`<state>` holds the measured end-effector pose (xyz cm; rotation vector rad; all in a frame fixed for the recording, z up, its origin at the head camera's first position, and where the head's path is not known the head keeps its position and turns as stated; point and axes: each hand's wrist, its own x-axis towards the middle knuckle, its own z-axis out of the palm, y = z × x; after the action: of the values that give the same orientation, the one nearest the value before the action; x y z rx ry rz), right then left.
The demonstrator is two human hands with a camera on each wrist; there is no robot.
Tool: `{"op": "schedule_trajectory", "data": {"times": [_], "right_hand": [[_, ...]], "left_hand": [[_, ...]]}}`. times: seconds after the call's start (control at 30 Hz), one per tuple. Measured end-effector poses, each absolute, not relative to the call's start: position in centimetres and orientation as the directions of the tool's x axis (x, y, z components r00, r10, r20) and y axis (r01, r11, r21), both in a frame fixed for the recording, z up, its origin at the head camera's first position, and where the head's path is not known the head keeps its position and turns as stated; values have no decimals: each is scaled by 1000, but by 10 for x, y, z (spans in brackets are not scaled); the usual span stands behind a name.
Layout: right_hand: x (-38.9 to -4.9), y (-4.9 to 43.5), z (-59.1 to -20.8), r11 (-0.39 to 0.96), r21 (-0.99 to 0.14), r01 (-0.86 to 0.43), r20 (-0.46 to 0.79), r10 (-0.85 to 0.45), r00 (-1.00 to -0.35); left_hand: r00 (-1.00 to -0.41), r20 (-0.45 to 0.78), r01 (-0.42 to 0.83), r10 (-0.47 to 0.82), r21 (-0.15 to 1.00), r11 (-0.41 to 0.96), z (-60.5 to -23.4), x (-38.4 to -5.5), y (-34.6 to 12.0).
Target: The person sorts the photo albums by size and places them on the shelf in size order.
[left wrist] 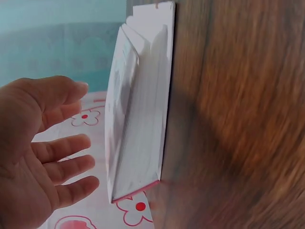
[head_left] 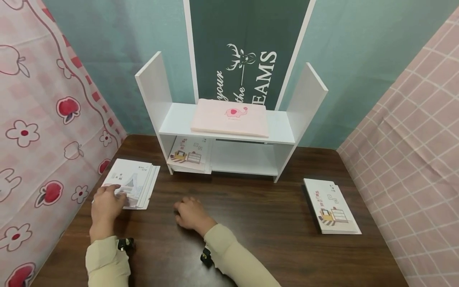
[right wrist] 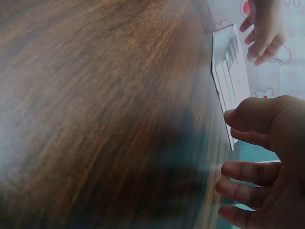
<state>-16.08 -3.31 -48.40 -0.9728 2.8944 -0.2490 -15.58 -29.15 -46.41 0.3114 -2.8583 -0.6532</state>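
A small stack of white books with a blue-grey cover drawing lies at the left of the table. My left hand is over its near left corner. In the left wrist view, the loosely bent fingers stand beside the stack, with a gap between them and the covers. My right hand hangs over the middle of the table, its fingers relaxed and holding nothing. Seen from the right wrist, the right hand has its thumb and fingers apart, and the left stack lies beyond.
A white two-tier shelf stands at the back of the dark wooden table. Its upper board bears a pink book with an elephant; white books lie at the lower left. Another white stack lies at the right.
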Motion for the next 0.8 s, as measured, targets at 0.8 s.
{"op": "schedule_trajectory", "data": {"times": [0.8], "right_hand": [[-177,-55,-480,790,-134,-598,-64,-609,-790]], "left_hand": [[-935,-94,-345,-341,462,817,-468,-180,-320]]}}
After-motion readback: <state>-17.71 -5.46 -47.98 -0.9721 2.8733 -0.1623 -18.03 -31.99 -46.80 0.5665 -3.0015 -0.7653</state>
